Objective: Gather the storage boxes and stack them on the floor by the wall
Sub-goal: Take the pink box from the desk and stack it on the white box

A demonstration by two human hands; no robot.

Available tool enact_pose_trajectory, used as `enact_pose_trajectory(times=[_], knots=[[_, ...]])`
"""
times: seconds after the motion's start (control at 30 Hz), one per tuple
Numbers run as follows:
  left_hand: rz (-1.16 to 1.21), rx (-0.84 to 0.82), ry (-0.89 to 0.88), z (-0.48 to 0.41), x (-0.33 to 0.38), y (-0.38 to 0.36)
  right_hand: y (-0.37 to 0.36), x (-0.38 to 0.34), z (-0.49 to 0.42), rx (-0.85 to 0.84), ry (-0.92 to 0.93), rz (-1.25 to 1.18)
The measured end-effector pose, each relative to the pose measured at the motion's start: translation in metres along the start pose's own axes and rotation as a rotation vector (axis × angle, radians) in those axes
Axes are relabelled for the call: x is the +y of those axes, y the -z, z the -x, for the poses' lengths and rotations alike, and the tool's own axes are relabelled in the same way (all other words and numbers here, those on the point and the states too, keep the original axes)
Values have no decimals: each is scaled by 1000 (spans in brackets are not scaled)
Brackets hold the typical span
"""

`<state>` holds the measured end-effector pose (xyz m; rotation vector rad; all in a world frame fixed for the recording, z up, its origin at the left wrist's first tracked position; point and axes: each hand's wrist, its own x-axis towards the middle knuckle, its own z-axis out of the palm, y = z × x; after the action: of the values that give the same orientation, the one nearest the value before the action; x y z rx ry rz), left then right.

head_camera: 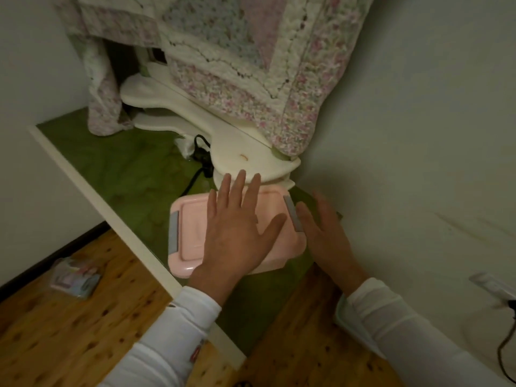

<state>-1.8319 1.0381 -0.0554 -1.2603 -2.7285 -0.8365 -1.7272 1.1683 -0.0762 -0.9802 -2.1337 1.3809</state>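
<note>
A pink storage box (192,224) with grey side clips lies flat on the green mat (134,169), close to the wall on the right. My left hand (237,227) is spread flat over its lid, fingers straight. My right hand (324,233) hovers just beside the box's right clip, fingers loosely extended, between the box and the wall. Under my right sleeve the pale edge of another box (342,314) shows on the wooden floor; most of it is hidden.
A cream bed frame (243,146) under a floral quilt (237,65) stands right behind the box. A black cable (199,160) runs across the mat. A small clear packet (75,276) lies on the wooden floor at left. A wall socket (494,286) with plug sits at right.
</note>
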Motion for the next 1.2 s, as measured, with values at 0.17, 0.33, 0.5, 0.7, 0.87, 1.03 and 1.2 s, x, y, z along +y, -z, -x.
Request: enact_pose_trajectory(times=[0.17,0.33,0.5,0.7,0.87,1.03,1.2], knots=[[59,-30,250,-1,-48,15,-23,-7,-9,-45,-55,76],[227,-29,442,-1,-89,27,-30,-2,-23,-56,-133,98],[502,-54,647,2,-117,28,-35,5,-30,-100,-201,71],[793,-95,817,10,-128,20,-42,13,-34,-111,-288,69],[988,-147,826,18,-134,11,-43,16,-36,-122,-307,-29],[1111,-152,846,18,-130,8,-42,23,-38,-111,-292,-38],[1076,-61,878,17,-129,0,-44,28,-36,-100,-265,-1]])
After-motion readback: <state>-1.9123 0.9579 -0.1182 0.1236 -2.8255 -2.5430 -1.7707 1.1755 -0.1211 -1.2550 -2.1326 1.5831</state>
